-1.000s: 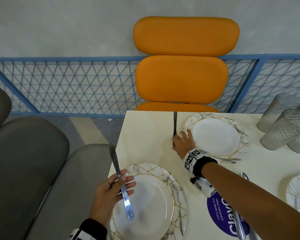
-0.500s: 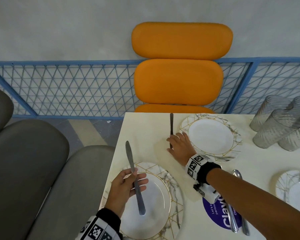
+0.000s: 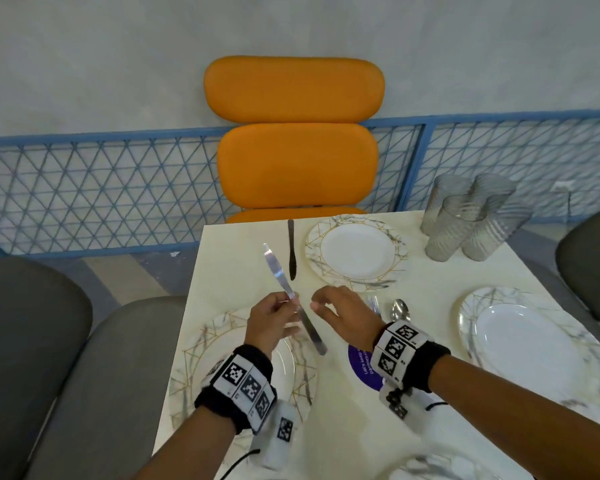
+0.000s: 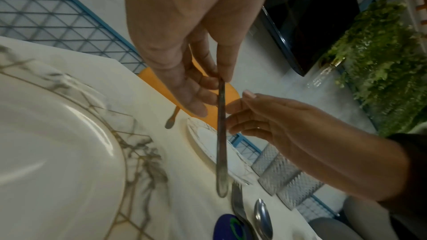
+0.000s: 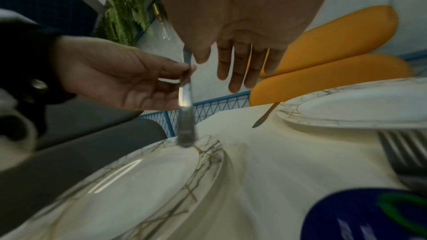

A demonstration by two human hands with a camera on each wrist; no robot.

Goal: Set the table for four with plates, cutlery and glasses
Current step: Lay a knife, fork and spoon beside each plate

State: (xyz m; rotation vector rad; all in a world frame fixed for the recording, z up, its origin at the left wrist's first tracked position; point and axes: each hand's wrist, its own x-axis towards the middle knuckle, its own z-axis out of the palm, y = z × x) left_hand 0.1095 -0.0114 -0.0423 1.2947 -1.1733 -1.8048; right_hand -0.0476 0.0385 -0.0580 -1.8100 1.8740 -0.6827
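My left hand [image 3: 274, 320] pinches a steel knife [image 3: 293, 299] at its middle, above the near-left plate [image 3: 201, 355]; its blade points away from me. In the left wrist view the knife [image 4: 221, 140] hangs from my fingertips. My right hand [image 3: 340, 313] hovers just right of the knife with relaxed, empty fingers [image 5: 233, 72]. A second knife [image 3: 291, 249] lies on the table left of the far plate [image 3: 357, 252]. A third plate [image 3: 530, 344] sits at the right. A fork [image 3: 373, 303] and a spoon [image 3: 400, 310] lie behind my right wrist.
Several ribbed glasses [image 3: 471, 216] stand clustered at the table's far right corner. An orange chair [image 3: 297, 140] faces the far edge, grey seats [image 3: 49, 341] are at the left, and a blue mesh fence [image 3: 94, 192] runs behind. A blue sticker [image 3: 364, 370] marks the tabletop.
My right hand let go of the far knife and drew back toward me, beside the left hand. The left hand carried its knife rightward over the table.
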